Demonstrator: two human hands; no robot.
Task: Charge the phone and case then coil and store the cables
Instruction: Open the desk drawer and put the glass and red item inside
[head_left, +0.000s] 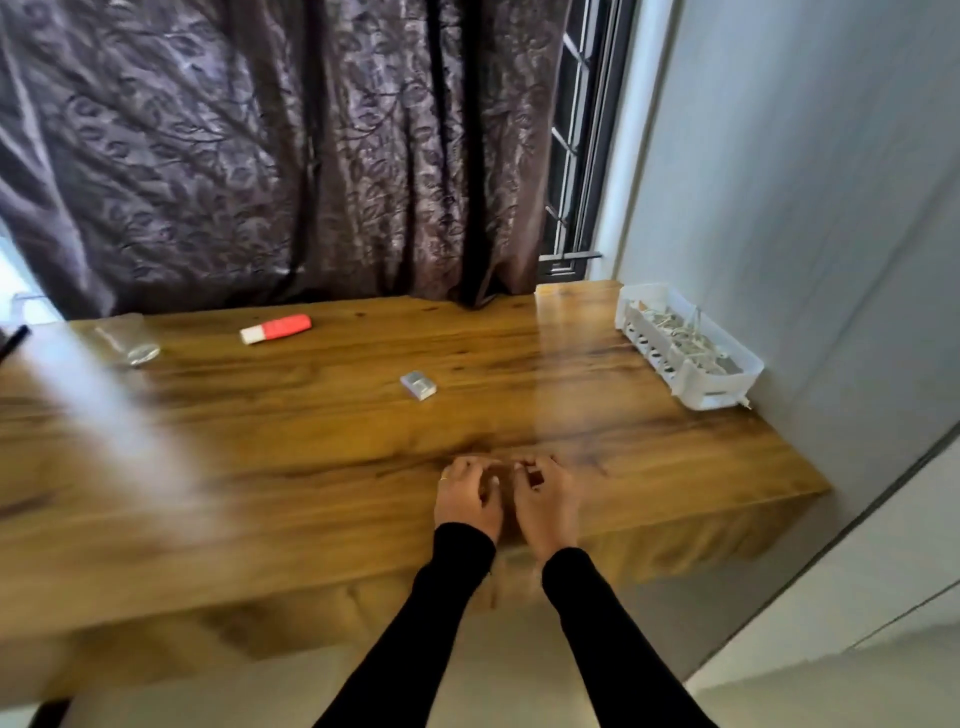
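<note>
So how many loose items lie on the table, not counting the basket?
3: a glass at the far left, a red and white tube at the back, a small silver box mid-table. More may lie beyond the left edge.

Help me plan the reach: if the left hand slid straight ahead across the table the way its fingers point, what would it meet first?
Probably the small silver box, ahead of the left hand. The table between looks bare; alignment is uncertain.

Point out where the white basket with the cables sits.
Head view: the white basket sits at the table's far right edge, against the wall, right of the small silver box.
</note>
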